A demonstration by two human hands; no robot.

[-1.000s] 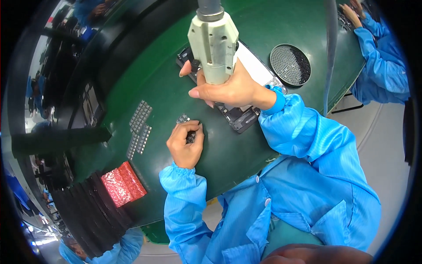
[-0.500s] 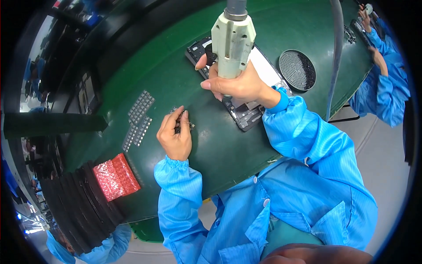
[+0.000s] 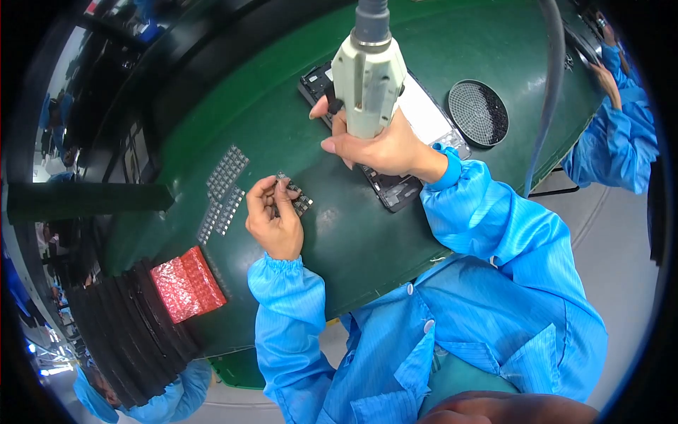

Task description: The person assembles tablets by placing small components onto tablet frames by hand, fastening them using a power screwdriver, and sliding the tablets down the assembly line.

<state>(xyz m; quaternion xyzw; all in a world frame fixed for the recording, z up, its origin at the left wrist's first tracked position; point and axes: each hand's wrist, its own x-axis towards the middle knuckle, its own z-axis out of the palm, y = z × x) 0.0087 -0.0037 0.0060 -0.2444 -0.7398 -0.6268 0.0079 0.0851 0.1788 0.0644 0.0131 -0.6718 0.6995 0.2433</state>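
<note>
The person's right hand point(image 3: 385, 148) is wrapped around the pale body of a hanging electric screwdriver point(image 3: 369, 71), holding it upright over a dark, opened phone frame point(image 3: 385, 185) that lies on the green work mat point(image 3: 282, 127). The left hand point(image 3: 274, 215) pinches a small strip of grey metal parts point(image 3: 296, 198) between thumb and fingertips, just above the mat and a little to the left of the frame.

To do this step well, the left hand would likely need to free one piece cleanly from the strip without bending it, while the right keeps the driver vertical so its tip does not wander across the frame. Resting the left wrist on the mat should steady the pinch.

More rows of the same grey parts point(image 3: 224, 185) lie farther left, a red bubble-wrap bag point(image 3: 187, 283) sits near the mat's edge, and a round black mesh dish point(image 3: 479, 112) stands beyond the frame.

The driver's bit is hidden behind the right hand, so whether it touches the frame cannot be told. The parts are too small to identify. A co-worker's blue sleeve point(image 3: 614, 134) is cut off at the right.
</note>
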